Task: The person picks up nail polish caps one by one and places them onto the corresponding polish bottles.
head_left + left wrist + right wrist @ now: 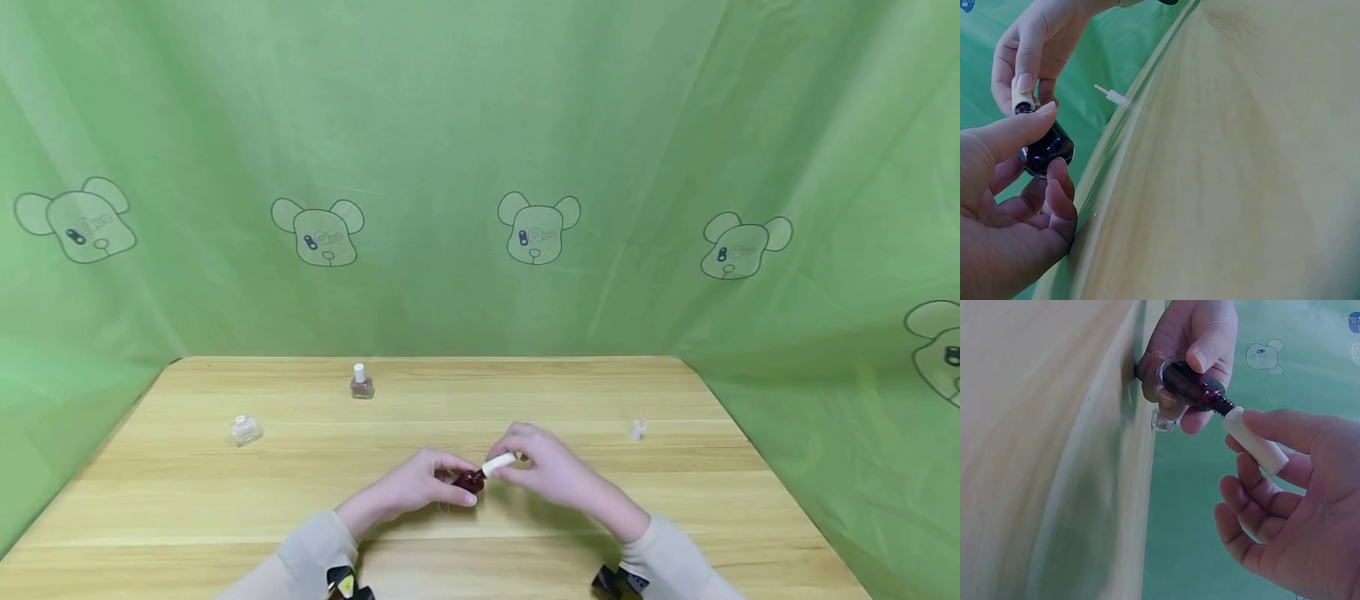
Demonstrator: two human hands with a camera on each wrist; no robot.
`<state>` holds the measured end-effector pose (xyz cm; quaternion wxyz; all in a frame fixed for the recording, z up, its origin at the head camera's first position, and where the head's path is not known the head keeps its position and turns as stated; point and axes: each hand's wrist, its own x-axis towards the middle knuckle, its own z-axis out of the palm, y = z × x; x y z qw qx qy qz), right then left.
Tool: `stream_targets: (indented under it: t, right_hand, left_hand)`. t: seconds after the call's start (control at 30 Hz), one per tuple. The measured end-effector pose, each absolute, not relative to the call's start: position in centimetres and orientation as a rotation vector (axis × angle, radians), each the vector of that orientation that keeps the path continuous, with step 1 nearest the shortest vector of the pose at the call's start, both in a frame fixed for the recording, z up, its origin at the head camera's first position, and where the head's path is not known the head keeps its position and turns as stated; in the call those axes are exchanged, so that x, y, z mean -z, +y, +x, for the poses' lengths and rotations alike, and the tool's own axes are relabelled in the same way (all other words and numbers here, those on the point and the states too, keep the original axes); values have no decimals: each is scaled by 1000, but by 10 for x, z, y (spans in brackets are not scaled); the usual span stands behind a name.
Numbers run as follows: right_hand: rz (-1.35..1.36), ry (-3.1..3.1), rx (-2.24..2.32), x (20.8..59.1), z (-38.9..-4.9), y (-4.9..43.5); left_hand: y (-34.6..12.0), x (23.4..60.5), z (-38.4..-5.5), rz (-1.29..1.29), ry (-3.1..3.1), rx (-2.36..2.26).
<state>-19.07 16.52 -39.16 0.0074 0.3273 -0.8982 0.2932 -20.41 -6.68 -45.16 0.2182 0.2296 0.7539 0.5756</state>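
Note:
My left hand [412, 483] grips a small dark red nail polish bottle [1188, 385], tilted, between thumb and fingers. Thumb and index finger of my right hand [551, 469] pinch its long white cap [1255, 440]. Dark screw threads [1225, 407] show between the cap and the bottle's shoulder, with the cap's end right at the neck. In the left wrist view the thumb lies across the dark bottle [1049, 150], hiding part of it. Both hands are held over the front middle of the wooden table [420, 562].
A clear glass bottle [246, 430] without a cap is on the left. Farther back stands a nail polish bottle [362, 387] with a white cap. On the right is a white brush cap [638, 429], its brush pointing up. A green curtain [435, 283] hangs behind the table.

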Motion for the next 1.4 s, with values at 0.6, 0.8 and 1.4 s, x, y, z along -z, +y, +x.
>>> stream_targets:
  t: [0.6,0.8,1.4]
  right_hand:
    - [1104,-2773,-848,398,-186,160]
    - [989,-2736,-1196,401,-201,166]
    - [590,-2573,-2186,425,-214,168]
  left_hand:
    - [-64,453,-202,643,2103,-1590]
    - [-64,454,-203,548,2020,-1698]
    - [-64,459,-203,478,1911,-1773]
